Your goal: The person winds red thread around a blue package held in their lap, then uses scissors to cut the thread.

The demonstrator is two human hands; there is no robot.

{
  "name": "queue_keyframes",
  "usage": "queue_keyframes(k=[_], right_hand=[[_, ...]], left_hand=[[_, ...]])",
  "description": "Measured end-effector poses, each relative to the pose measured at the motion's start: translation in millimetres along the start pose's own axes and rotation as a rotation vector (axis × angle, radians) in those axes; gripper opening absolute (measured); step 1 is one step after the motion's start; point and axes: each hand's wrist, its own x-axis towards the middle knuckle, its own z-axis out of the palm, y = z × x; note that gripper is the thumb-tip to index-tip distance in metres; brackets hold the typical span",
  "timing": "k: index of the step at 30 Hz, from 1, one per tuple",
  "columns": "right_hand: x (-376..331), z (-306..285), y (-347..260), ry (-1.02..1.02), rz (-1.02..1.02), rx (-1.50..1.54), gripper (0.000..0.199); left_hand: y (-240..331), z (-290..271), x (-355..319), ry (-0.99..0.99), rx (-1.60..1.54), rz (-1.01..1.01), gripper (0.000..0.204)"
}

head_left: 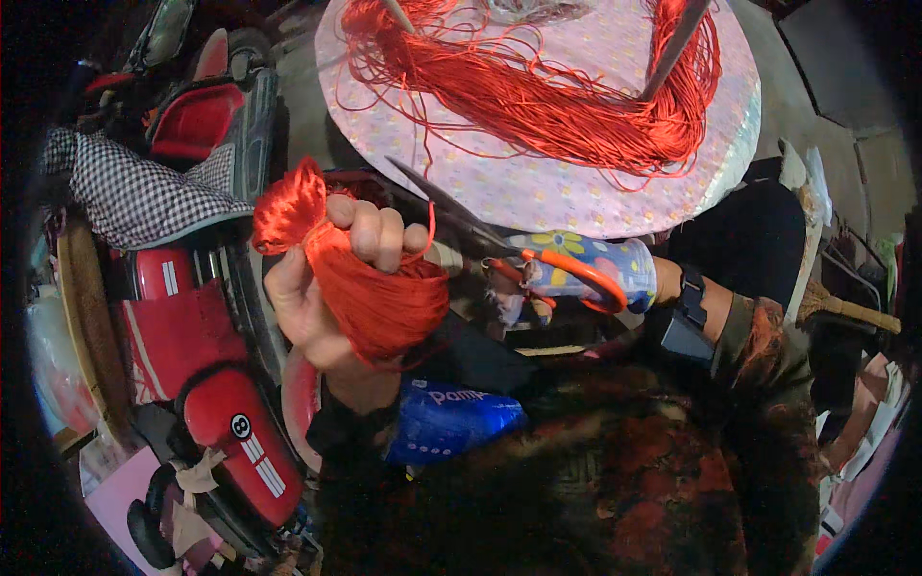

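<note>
My left hand (331, 298) is closed around a bundle of red thread (384, 307). The bundle is tied near its top, with a rounded head (290, 206) above my fingers and the strands hanging below. A loose red strand runs up from the bundle toward the table. My right hand (514, 288), partly covered by a floral cloth sleeve (591, 274), grips scissors with orange handles (586, 269). Their dark blades (461, 219) point up and left, close to the loose strand; whether they touch it I cannot tell.
Ahead is a round table (461, 187) with a pale patterned cover. A large red thread skein (576, 110) loops around upright rods (677, 48) on it. A red ride-on vehicle (230, 437) and a checked cushion (144, 192) are at left. A blue package (451, 422) lies near my lap.
</note>
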Motion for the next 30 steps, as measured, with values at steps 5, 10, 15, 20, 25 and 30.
queue_keyframes(k=[5,10,15,20,25,30], right_hand=[[6.1,6.6,-8.9,0.235,0.053,0.021,0.034],[0.6,9.9,-23.6,0.22,0.295,0.573,0.036],[-1.6,22.2,-38.3,0.307,0.449,0.829,0.036],[-11.9,33.0,-44.9,0.298,0.219,0.714,0.045],[-13.4,31.8,-58.4,0.274,0.249,0.699,0.062],[-18.5,28.6,-57.4,0.229,0.292,0.718,0.073]], left_hand=[[-1.7,-1.0,-2.0,0.185,0.013,-0.016,0.043],[-5.4,2.5,5.4,0.101,-0.025,-0.112,0.026],[-17.1,12.6,10.4,0.179,0.269,-0.034,0.015],[-26.2,23.7,15.8,0.154,0.369,-0.117,0.021],[-31.2,25.5,18.2,0.078,0.417,-0.063,0.023],[-29.4,24.6,19.7,0.144,0.474,-0.116,0.021]])
